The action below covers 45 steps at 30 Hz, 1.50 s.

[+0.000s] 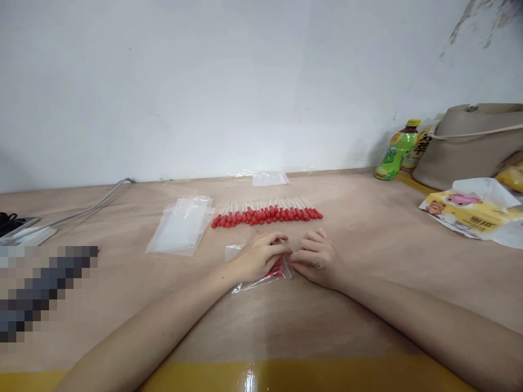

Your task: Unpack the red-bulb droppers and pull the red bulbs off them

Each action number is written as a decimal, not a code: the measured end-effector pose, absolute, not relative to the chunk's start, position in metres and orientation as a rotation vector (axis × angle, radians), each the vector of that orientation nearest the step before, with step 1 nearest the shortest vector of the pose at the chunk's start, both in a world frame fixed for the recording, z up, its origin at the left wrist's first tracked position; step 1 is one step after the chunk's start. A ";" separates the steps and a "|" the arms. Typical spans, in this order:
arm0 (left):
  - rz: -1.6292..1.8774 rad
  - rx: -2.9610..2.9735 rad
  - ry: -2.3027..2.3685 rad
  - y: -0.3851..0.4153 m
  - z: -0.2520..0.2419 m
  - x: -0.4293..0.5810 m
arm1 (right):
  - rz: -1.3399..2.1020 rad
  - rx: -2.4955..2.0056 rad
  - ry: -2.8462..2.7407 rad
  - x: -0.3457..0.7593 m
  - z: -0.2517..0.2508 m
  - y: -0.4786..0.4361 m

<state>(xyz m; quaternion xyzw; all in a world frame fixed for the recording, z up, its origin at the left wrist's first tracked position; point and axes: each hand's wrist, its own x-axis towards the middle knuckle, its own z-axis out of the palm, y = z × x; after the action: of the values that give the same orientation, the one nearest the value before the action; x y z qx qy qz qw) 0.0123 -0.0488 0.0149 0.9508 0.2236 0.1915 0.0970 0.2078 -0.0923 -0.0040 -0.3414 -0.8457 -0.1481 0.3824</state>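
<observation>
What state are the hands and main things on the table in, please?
Left hand: fingers bent over the front bag.
Right hand: fingers bent at its right edge; grip unclear.
Front bag: lying, red contents; seal unclear.
Red-tipped sticks: laid in a row.
Left-side bags: overlapping, flat.
Bottle: capped, standing.
Printed packet: lying; opening unclear.
Beige container: standing.

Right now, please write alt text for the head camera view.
A person's left hand lies over a clear bag with red contents, right hand at its edge, on a brown surface. Beyond lies a row of red-tipped sticks, with stacked bags to its left and a green bottle far right.
</observation>
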 end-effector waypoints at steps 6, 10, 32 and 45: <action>0.599 2.801 0.658 -0.049 0.015 0.013 | -0.369 -0.836 -2.173 0.208 -0.003 -0.092; 0.620 2.751 0.664 -0.049 0.015 0.014 | -0.349 -0.812 -2.138 0.207 -0.004 -0.091; 0.586 2.847 0.611 -0.048 0.018 0.014 | -0.368 -0.851 -2.161 0.208 -0.006 -0.087; 0.584 2.858 0.561 -0.043 0.020 0.012 | -0.352 -0.782 -2.140 0.209 -0.007 -0.087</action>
<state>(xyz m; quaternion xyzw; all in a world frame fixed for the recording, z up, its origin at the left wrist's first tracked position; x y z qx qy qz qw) 0.0124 -0.0435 0.0197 0.9586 0.1881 0.1960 0.0856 0.2087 -0.0867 -0.0067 -0.3101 -0.8482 -0.1397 0.4062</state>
